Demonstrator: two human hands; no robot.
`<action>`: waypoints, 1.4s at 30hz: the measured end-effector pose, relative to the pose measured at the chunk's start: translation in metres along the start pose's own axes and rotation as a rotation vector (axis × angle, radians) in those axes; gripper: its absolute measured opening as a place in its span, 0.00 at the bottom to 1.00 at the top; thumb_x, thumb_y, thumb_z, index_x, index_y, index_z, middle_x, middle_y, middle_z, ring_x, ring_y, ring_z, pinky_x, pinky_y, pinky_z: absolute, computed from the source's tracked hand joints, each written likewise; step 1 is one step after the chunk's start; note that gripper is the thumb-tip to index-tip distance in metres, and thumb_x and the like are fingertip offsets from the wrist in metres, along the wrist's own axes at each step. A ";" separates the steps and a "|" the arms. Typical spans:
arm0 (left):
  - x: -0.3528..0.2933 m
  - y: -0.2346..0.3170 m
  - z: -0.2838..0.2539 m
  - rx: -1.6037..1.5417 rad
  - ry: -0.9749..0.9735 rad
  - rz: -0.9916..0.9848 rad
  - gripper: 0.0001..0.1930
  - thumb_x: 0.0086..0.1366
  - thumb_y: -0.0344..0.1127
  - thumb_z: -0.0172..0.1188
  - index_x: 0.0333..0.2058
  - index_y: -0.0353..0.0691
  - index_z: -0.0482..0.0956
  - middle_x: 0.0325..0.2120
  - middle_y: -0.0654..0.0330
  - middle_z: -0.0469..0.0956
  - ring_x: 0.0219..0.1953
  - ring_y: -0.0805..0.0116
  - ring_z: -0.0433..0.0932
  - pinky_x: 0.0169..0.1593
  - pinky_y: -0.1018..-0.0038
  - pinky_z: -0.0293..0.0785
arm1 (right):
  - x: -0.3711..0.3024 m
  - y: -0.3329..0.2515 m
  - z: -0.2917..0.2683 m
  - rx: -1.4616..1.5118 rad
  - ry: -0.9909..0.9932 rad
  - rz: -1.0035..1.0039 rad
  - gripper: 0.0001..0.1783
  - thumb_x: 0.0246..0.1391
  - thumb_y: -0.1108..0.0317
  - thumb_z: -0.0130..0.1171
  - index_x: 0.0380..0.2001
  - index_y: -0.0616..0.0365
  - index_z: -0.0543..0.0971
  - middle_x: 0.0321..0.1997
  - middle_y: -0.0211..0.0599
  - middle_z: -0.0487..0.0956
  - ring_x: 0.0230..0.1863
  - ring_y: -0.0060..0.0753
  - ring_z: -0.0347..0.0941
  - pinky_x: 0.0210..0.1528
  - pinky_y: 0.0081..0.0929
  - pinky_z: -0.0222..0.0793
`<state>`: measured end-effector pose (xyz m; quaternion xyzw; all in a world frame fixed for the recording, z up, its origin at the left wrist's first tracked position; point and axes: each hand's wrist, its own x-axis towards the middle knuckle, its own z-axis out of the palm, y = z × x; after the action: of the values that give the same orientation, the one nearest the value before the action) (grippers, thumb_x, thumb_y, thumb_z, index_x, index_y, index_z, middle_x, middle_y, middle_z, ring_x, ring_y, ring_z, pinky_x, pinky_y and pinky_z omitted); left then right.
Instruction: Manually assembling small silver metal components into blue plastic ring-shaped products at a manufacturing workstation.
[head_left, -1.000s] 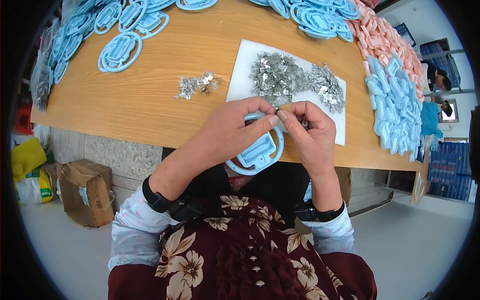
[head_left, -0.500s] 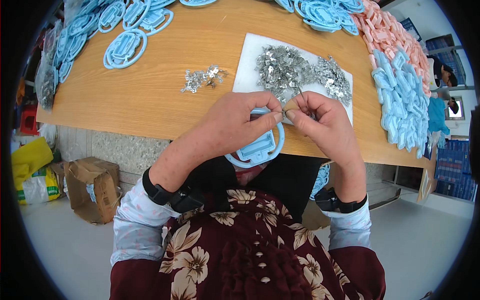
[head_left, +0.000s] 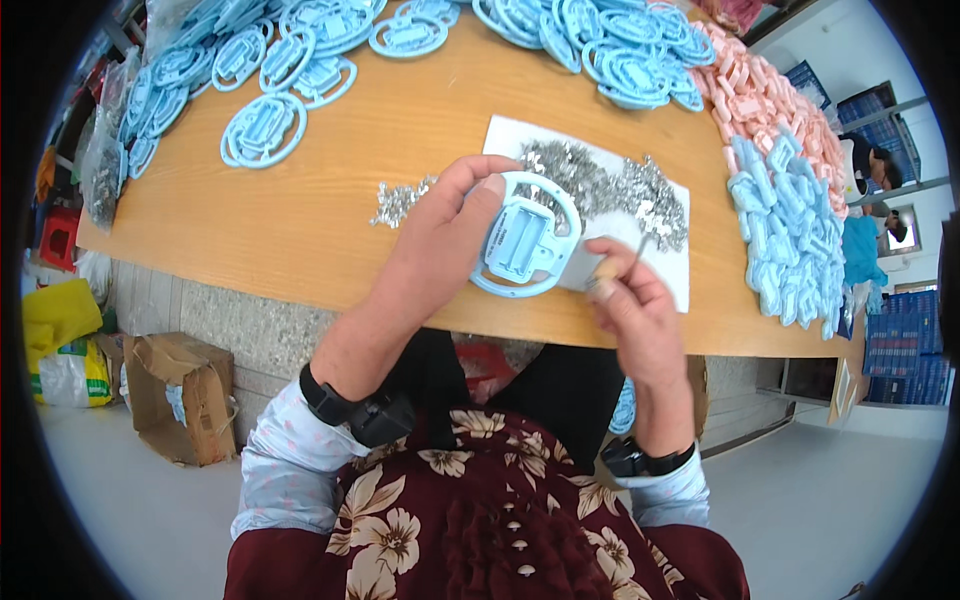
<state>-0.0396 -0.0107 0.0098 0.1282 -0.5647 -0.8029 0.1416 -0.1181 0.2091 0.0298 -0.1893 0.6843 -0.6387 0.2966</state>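
My left hand (head_left: 437,238) grips the left rim of a light blue plastic steering wheel (head_left: 515,245), which is raised over the table edge with its battery-box recess facing up. To its right, apart from the wheel, is my right hand (head_left: 643,318), its fingers closed round a thin metal tool (head_left: 643,243) whose shaft sticks up past them. A tan cover wraps one fingertip. Whether a small clip is also pinched there I cannot make out. Behind both hands, small silvery metal clips (head_left: 600,190) lie heaped on a white foam sheet (head_left: 672,285).
A smaller heap of clips (head_left: 398,203) lies left of the foam on the wooden table (head_left: 330,215). More blue wheels (head_left: 262,130) are piled along the far side. Pink plastic parts (head_left: 765,95) and blue ones (head_left: 780,235) cover the right end. A cardboard box (head_left: 180,395) stands on the floor.
My hands have come apart: the left has tipped the wheel up and shifted slightly left, while the right has drawn away, down and right. The view has shifted, showing more of the far table.
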 end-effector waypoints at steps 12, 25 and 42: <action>-0.008 -0.011 0.003 -0.055 0.039 -0.074 0.13 0.77 0.38 0.48 0.55 0.42 0.69 0.36 0.69 0.72 0.38 0.82 0.70 0.42 0.80 0.72 | 0.014 0.005 0.004 0.126 -0.115 0.041 0.10 0.65 0.68 0.57 0.43 0.64 0.77 0.29 0.20 0.71 0.28 0.10 0.58 0.31 0.12 0.55; -0.010 -0.010 0.011 -0.076 0.102 -0.027 0.16 0.77 0.39 0.48 0.56 0.37 0.73 0.39 0.68 0.76 0.38 0.82 0.71 0.45 0.81 0.71 | 0.000 0.011 0.013 0.077 -0.003 0.003 0.07 0.63 0.72 0.58 0.43 0.62 0.77 0.41 0.22 0.73 0.29 0.08 0.59 0.31 0.12 0.55; -0.004 -0.017 0.015 -0.474 0.176 -0.121 0.17 0.77 0.39 0.48 0.58 0.38 0.69 0.44 0.64 0.75 0.47 0.79 0.73 0.50 0.79 0.71 | 0.002 0.018 0.017 0.107 -0.123 0.064 0.04 0.63 0.71 0.58 0.36 0.60 0.75 0.39 0.21 0.72 0.39 0.13 0.63 0.43 0.17 0.61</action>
<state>-0.0422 0.0093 -0.0016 0.1946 -0.3377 -0.9055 0.1679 -0.1065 0.1972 0.0113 -0.1900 0.6353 -0.6518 0.3682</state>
